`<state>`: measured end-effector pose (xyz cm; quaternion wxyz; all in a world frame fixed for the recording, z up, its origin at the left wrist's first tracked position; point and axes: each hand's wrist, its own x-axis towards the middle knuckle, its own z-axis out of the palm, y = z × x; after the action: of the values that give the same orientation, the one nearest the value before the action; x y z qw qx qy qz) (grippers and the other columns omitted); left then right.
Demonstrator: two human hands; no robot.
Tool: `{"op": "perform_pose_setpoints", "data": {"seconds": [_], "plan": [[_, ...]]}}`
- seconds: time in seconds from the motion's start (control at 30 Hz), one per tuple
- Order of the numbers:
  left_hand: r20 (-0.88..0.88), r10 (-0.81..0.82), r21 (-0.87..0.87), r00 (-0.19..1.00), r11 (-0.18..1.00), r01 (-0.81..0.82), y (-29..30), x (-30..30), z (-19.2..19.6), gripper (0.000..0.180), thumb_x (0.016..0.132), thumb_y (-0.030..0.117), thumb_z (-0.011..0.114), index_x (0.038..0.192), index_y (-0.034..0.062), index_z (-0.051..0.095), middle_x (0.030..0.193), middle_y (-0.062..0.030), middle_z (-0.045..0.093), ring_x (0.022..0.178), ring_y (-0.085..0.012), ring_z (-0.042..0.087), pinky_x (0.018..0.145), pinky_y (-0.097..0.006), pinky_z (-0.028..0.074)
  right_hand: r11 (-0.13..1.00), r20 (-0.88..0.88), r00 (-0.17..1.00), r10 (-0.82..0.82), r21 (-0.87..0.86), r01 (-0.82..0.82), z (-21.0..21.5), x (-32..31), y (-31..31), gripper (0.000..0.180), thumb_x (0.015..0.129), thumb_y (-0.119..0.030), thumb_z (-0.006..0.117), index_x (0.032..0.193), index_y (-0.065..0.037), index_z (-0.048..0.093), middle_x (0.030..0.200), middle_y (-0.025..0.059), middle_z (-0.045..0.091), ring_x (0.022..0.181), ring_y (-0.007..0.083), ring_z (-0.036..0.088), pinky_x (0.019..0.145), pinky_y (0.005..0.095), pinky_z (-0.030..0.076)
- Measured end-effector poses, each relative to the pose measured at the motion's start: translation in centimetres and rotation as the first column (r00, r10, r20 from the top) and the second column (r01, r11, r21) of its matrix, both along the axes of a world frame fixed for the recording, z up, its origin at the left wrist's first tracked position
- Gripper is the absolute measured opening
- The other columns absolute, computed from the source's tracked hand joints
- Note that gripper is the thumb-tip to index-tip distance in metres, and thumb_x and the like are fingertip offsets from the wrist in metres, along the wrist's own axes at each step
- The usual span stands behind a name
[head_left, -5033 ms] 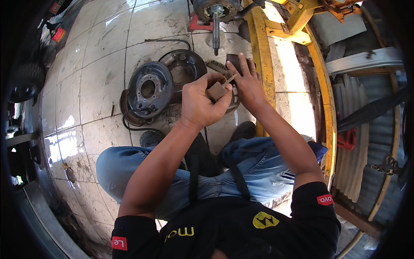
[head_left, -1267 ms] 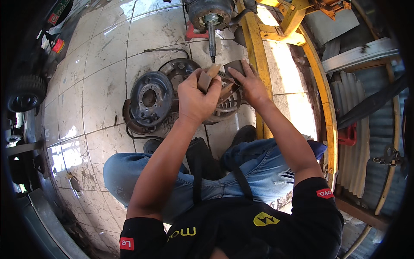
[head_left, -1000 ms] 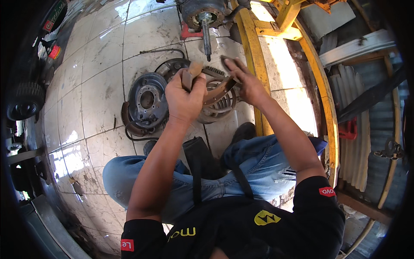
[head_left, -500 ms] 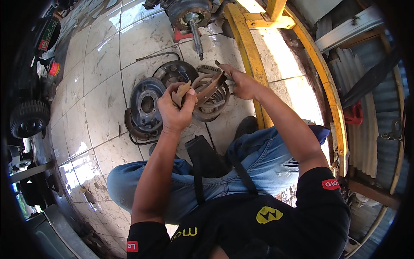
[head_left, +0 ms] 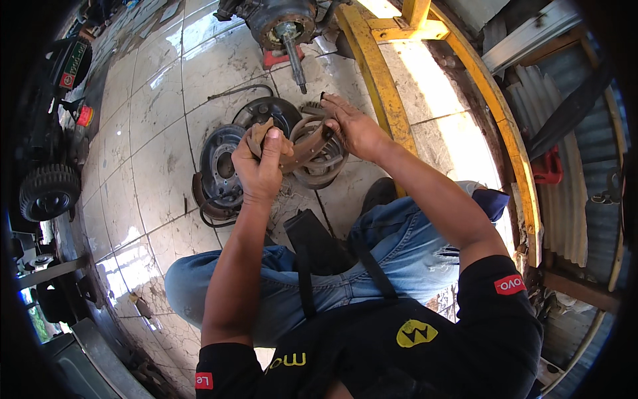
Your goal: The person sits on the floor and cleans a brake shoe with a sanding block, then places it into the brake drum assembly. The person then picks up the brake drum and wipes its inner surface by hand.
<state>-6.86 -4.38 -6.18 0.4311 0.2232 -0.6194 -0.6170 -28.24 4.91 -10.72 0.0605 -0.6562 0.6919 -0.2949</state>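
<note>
A curved brown brake shoe (head_left: 308,149) is held between my two hands above the floor parts. My left hand (head_left: 258,174) is closed around a folded brown piece, seemingly sandpaper (head_left: 262,135), and presses it against the shoe's left end with the thumb on top. My right hand (head_left: 359,135) grips the shoe's far right end, thumb on it and index finger stretched forward. Beneath them lie a round drum-brake backing plate (head_left: 214,158), a second dark one (head_left: 284,114) behind it, and a coil spring (head_left: 318,178), partly hidden by the shoe.
Ahead, an axle housing with a protruding shaft (head_left: 296,61) rests near a red support (head_left: 276,58). A yellow metal frame (head_left: 379,76) runs along my right. Another curved shoe (head_left: 198,189) leans by the backing plate. A vehicle tyre (head_left: 48,193) stands at far left.
My right hand has shifted left and slightly nearer with its end of the shoe. The left hand has turned a little, its thumb now lying on the brown sheet.
</note>
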Motion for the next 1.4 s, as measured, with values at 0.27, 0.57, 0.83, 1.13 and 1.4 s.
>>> {"op": "perform_pose_setpoints", "data": {"seconds": [0.27,0.57,0.83,1.13,1.4], "plan": [[0.024,-0.001,0.010,1.000,1.000,0.000,0.3,0.3,1.0,0.028,0.102,0.020,0.051,0.085,-0.0006,0.056,0.073,-0.0057,0.056,0.066,-0.0155,0.058,0.072,-0.037,0.054,0.942,0.372,0.874,-0.313,0.237,0.237,3.7,0.3,0.2,0.043,0.106,-0.032,0.038,0.135,-0.002,0.048,0.132,0.0241,0.055,0.124,0.0401,0.052,0.105,0.0445,0.042],[0.054,0.019,0.019,0.998,1.000,-0.020,0.1,0.0,1.1,0.026,0.102,0.019,0.050,0.086,-0.0011,0.057,0.073,-0.0065,0.056,0.065,-0.0162,0.057,0.071,-0.038,0.053,0.820,0.286,0.818,-0.499,0.461,0.339,4.2,-0.7,-0.7,0.041,0.105,-0.033,0.039,0.125,0.001,0.053,0.122,0.0257,0.061,0.117,0.0439,0.055,0.099,0.0455,0.046],[-0.036,0.010,0.104,0.999,0.995,-0.007,0.3,-0.1,0.9,0.022,0.099,0.018,0.057,0.089,-0.0024,0.059,0.071,-0.0056,0.058,0.063,-0.0145,0.057,0.068,-0.033,0.052,0.846,0.190,0.912,-0.364,0.476,0.238,1.7,-0.8,0.1,0.043,0.105,-0.037,0.035,0.132,-0.008,0.052,0.116,0.0257,0.064,0.109,0.0440,0.060,0.094,0.0483,0.048],[-0.043,0.016,0.109,0.999,0.994,-0.012,0.0,-0.1,0.7,0.022,0.097,0.017,0.060,0.088,-0.0034,0.060,0.070,-0.0055,0.060,0.063,-0.0134,0.058,0.063,-0.029,0.049,0.976,0.085,0.986,-0.143,0.178,0.126,0.7,-0.9,0.9,0.044,0.105,-0.037,0.037,0.135,-0.007,0.051,0.124,0.0240,0.061,0.119,0.0407,0.056,0.101,0.0439,0.045],[-0.091,-0.004,0.117,0.996,0.993,0.015,-0.1,-0.3,0.7,0.023,0.096,0.019,0.061,0.090,-0.0029,0.062,0.070,-0.0052,0.062,0.063,-0.0115,0.059,0.063,-0.027,0.048,0.994,0.111,0.988,-0.110,-0.011,0.112,2.9,0.7,0.2,0.039,0.105,-0.033,0.038,0.125,-0.005,0.057,0.111,0.0274,0.064,0.109,0.0440,0.059,0.095,0.0474,0.047]]}}
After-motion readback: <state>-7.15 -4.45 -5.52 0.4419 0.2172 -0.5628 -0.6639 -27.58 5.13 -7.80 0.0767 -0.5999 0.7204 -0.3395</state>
